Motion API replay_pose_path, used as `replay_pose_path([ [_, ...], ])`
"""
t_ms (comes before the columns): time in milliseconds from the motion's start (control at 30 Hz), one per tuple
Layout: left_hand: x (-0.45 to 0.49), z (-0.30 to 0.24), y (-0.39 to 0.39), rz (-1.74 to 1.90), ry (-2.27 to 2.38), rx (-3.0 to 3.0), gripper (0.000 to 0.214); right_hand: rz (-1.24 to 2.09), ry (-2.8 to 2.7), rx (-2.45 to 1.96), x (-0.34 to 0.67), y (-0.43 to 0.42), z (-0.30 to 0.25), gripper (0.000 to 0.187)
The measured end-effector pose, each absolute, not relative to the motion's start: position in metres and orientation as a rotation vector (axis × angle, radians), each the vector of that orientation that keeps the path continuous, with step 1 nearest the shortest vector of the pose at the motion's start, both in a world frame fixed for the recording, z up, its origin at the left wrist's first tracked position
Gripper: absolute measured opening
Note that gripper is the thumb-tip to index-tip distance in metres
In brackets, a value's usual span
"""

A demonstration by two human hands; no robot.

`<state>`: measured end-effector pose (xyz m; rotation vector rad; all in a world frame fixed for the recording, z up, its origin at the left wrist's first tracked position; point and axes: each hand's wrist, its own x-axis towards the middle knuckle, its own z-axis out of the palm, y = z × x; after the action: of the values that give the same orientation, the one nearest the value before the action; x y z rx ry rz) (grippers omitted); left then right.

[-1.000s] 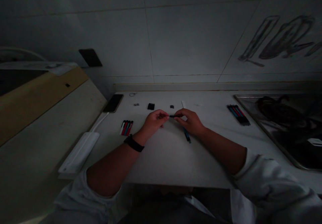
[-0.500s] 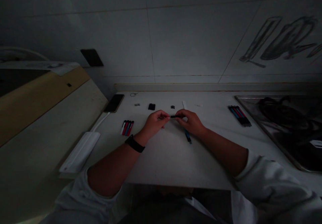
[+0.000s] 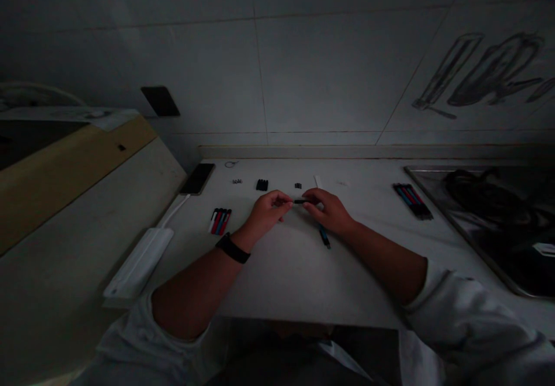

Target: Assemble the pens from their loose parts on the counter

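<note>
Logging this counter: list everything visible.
rod: one, black, held
pen: one, bluish, centre
tubes: four, multicoloured, left
pens: several, multicoloured, right
pieces: several, black, back
bits: several, dark, back
coils: several, silvery, back
ring: one, grey, back
strip: one, white, back
phone: one, black, left
box: one, white, left
cable: one, white, left
plate: one, dark, wall
markings: several, dark, wall
panel: one, dark, right
cabinet: one, pale, left
counter: one, pale, centre
wristband: one, black, left wrist
left hand: one, centre
right hand: one, centre
sleeves: two, grey, bottom

Plastic-looking black piece point(image 3: 299, 201) and pen barrels point(image 3: 225, 223), smooth matt tabletop point(image 3: 277, 282), faintly glossy wall tiles point(image 3: 321, 74), cloth sleeves point(image 3: 468, 311)
</note>
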<state>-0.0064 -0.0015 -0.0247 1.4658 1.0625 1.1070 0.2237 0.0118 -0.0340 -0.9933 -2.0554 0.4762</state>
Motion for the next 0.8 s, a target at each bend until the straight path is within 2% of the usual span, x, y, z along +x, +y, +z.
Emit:
replay_pose_path([
  [100,-0.0057,-0.0226,-0.0023,1.105,1.063,1.463,0.025,0.475,-2.045,-0.93,0.224,0.0119,-0.0339,0.021],
  [233,-0.0056,-0.0228,-0.002,1.106,1.069,1.471,0.025,0.437,-2.093,-0.88,0.2252,0.0129,-0.0336,0.007],
  [433,-0.0068,-0.0246,-0.0012,1.109,1.057,1.479,0.024,0.418,-2.098,-0.888,0.2256,0.0116,-0.0303,0.019],
  [567,-0.0065,-0.0234,-0.0016,1.098,1.068,1.486,0.021,0.395,-2.138,-0.87,0.2255,0.0105,-0.0282,0.006],
  [733,-0.0063,-0.0233,-0.002,1.092,1.069,1.486,0.02,0.406,-2.119,-0.891,0.2266,0.0112,-0.0301,0.019],
  [800,-0.0063,-0.0239,-0.0017,1.093,1.071,1.49,0.021,0.392,-2.136,-0.886,0.2266,0.0114,-0.0303,0.014],
])
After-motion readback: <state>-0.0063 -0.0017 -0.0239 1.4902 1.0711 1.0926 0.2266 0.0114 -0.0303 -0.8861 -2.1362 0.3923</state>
